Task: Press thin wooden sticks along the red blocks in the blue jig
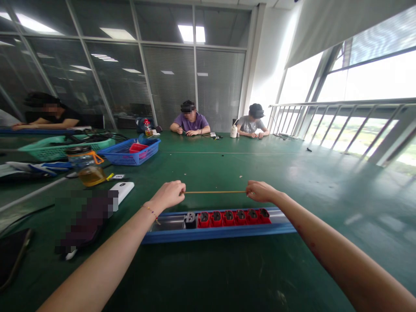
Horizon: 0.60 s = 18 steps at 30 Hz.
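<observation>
A thin tan strip or cord (214, 192) is stretched level between my two hands. My left hand (169, 193), with a beaded bracelet at the wrist, is closed on its left end. The right end is in my closed right hand (260, 191). Below and nearer to me lies a long blue rail (221, 234) with a metallic channel. Several red blocks with dark tops (229, 217) sit in a row in the channel, with one grey-black block (190, 220) at their left end.
To the left are a blue basket (131, 154), a green basket (58, 149), a jar of amber liquid (87, 167), a white device (122, 190) and a dark phone (13, 255). Three people sit at the far side of the green table (208, 167).
</observation>
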### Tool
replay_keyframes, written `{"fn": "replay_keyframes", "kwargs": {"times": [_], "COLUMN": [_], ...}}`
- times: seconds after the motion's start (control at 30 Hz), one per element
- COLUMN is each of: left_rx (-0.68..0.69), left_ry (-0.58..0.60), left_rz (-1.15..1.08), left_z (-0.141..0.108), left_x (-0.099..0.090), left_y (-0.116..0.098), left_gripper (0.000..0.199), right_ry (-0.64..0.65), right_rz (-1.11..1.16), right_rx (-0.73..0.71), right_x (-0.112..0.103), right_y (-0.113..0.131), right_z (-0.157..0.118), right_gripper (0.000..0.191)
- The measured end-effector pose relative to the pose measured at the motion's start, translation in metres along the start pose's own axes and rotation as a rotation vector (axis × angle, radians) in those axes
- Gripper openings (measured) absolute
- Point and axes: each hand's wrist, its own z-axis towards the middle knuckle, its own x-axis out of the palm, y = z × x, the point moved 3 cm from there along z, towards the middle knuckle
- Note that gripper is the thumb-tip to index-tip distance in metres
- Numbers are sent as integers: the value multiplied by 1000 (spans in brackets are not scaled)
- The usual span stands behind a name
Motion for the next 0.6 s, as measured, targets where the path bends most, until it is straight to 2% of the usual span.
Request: {"fn": "replay_keyframes", "kwargs": {"times": [0.07,0.17,0.27,0.33,0.43,0.53,0.6], "left_rx": [-19,-9,-32,-60,-54,-37,-72], "left_ry": [-90,-200,-245,-212,-99,19,47], "left_rz": [-67,-204,-296,-361,-483,-563,-555], "left_z": [-6,-16,-27,-34,-43,-50,-52], "left_x": [-15,-33,-40,-40,-39,-41,-44], "left_y": [-3,-16,-31,-40,-49,-53,-52], "left_gripper": [14,16,16,16,20,26,32], "right_ry": [-110,-320,-401,-442,-482,-462,-420], "right_rz": [80,326,519,582,597,602,639], "right_rx": [14,41,76,123,160,161,151], "right_x": [-9,-20,-20,-16,-9,-2,0], "right_y": [-4,-6,0,5,11,16,19], "right_z": [-12,-32,-51,-61,-74,-83,-88], "right_gripper": [30,29,27,26,26,26,26]}}
